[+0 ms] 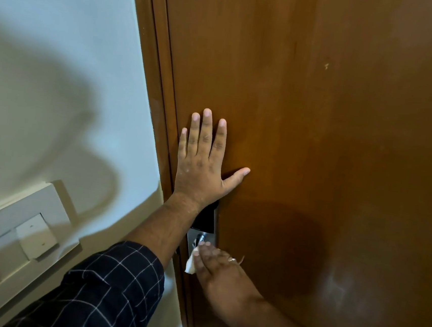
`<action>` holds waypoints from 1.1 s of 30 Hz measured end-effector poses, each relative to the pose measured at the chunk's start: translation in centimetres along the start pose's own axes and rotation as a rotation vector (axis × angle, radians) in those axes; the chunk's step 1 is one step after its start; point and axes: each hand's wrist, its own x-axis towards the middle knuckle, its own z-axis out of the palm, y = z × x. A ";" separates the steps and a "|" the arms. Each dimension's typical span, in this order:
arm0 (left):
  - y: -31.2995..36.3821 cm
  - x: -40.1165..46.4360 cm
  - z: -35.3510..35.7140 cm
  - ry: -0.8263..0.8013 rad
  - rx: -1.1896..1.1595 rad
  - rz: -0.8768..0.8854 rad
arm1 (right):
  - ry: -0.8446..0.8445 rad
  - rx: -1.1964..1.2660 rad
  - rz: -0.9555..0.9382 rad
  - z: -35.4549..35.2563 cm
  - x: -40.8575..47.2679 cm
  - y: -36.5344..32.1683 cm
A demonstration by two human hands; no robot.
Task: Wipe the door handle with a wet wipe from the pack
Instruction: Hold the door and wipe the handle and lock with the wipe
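We brace the door with our left hand spread flat, while just below it our right hand presses the wet wipe to the door handle (mostly hidden; its axis unclear).

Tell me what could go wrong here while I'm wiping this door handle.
The right hand covers most of the handle, so the wipe may miss parts of it. The left hand leans flat on the door; if the handle turns and unlatches, the door could swing.
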 end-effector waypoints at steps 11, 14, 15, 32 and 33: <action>-0.3 0.0 0.3 0.022 -0.005 0.013 | 0.058 -0.252 0.008 2.0 5.1 -1.2; -0.3 0.1 0.2 0.020 -0.010 0.013 | 0.054 -0.189 0.038 1.7 3.3 -0.2; -0.3 0.1 0.2 0.017 -0.010 0.012 | 0.002 -0.133 0.042 1.3 2.6 0.3; -0.3 0.1 0.2 0.015 -0.007 0.013 | -0.168 -0.207 0.167 -0.1 3.6 1.1; -0.3 0.0 0.3 0.019 -0.009 0.013 | -0.194 -0.148 0.253 0.1 4.6 0.4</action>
